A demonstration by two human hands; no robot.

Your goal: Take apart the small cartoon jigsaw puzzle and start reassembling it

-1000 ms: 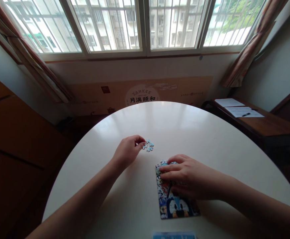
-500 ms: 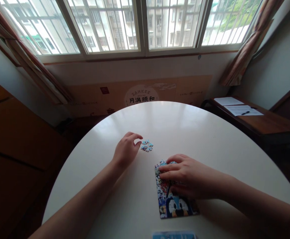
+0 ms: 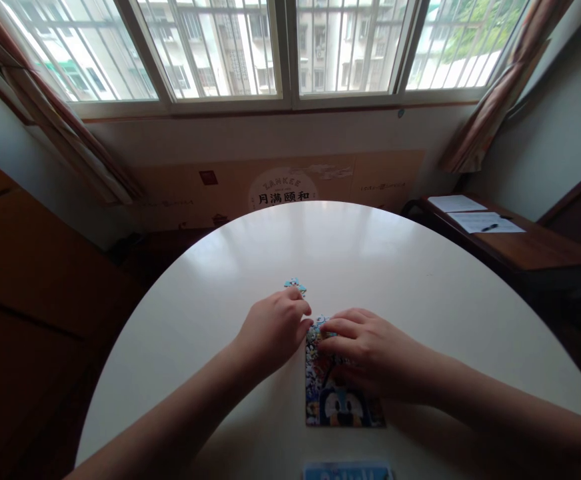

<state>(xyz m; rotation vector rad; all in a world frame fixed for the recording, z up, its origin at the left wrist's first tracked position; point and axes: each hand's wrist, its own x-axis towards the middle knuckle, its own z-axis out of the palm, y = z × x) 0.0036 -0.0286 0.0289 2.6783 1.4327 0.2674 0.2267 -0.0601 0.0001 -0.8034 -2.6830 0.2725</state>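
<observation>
A colourful jigsaw puzzle (image 3: 344, 408) with a blue cartoon face lies flat near the middle of the white round table (image 3: 445, 320). Over its upper right part rests my right hand (image 3: 370, 350), fingers apart and lying on the pieces. My left hand (image 3: 276, 330) is at the puzzle's upper left corner, thumb and fingertips drawn together there; anything between them is too small to make out. Just beyond my left hand sits a small cluster of loose light-blue pieces (image 3: 294, 285), partly hidden by its fingers.
At the bottom edge lies a blue printed item (image 3: 348, 471), partly cut off. A brown side table (image 3: 545, 247) at the right holds papers (image 3: 485, 221) and a pen. Windows, curtains and a printed cardboard panel (image 3: 170, 193) stand behind the table.
My left hand has moved right and nearer, from beside the loose pieces to the puzzle's corner, its fingers closing. The puzzle has shifted slightly left and away; my right hand still rests on it.
</observation>
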